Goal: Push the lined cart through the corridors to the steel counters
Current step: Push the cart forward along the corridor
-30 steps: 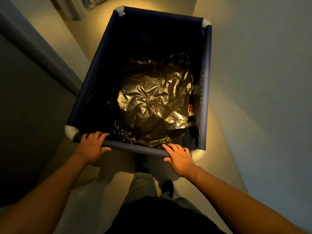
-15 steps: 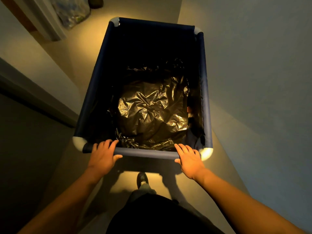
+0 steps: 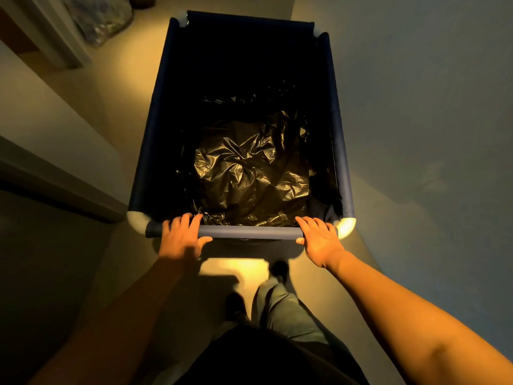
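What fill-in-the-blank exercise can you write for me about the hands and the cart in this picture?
1. The crumpled black plastic liner lies ____ the dark blue fabric-walled cart.
2. Exactly ____ hands grip the padded near rail: the left hand and the right hand.
3. The clear filled plastic bag stands ahead, on the cart's ____ side.

Missing words: inside; two; left.
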`<state>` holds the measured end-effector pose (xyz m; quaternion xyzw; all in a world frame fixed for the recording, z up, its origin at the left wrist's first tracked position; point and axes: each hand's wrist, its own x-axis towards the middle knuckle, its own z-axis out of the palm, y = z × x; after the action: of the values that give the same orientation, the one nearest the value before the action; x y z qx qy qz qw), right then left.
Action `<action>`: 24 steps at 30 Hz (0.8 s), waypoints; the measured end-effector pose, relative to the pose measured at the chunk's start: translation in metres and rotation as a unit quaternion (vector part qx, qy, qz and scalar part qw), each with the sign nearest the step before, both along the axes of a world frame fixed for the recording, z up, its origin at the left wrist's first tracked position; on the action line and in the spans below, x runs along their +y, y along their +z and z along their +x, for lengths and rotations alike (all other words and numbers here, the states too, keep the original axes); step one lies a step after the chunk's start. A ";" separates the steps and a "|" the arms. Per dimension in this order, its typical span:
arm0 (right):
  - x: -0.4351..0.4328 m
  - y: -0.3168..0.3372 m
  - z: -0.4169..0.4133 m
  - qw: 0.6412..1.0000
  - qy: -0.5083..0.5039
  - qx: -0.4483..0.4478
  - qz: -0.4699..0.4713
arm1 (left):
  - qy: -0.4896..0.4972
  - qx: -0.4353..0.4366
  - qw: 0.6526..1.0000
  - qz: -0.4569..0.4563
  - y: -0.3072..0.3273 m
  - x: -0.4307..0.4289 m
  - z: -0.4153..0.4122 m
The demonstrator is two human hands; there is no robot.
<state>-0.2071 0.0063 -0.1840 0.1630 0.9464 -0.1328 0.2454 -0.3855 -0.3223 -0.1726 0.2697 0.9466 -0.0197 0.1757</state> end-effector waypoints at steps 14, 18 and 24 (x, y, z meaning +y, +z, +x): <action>-0.024 -0.008 0.023 1.000 0.018 0.008 -0.007 | -0.002 0.051 0.999 -0.002 0.001 -0.033 0.038; -0.031 -0.006 0.036 0.998 0.024 0.052 -0.003 | 0.030 0.020 0.999 -0.022 -0.004 -0.039 0.049; -0.011 -0.002 0.035 0.998 0.050 0.023 -0.014 | 0.056 -0.006 0.998 -0.029 0.003 -0.028 0.063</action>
<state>-0.1723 -0.0046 -0.1863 0.1090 0.9568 -0.1370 0.2322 -0.3222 -0.3504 -0.1692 0.2115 0.9581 -0.0357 0.1897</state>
